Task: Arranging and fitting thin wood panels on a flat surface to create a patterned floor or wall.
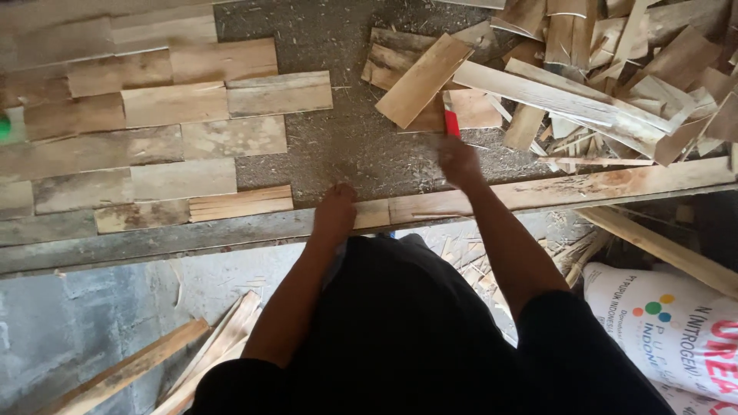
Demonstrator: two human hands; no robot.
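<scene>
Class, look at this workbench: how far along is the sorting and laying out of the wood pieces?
Done: flat boards lie in neat rows at the left. In hand: the right hand grips a red-handled tool; the left hand rests at the bench edge. Left: a loose heap of offcuts at the right.

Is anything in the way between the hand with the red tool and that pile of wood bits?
Nothing visible. The right hand holds the red-handled tool, whose tip already reaches the pile of wood offcuts. Only bare, sawdusty bench lies around it. The left hand rests apart, at the bench edge.
</scene>
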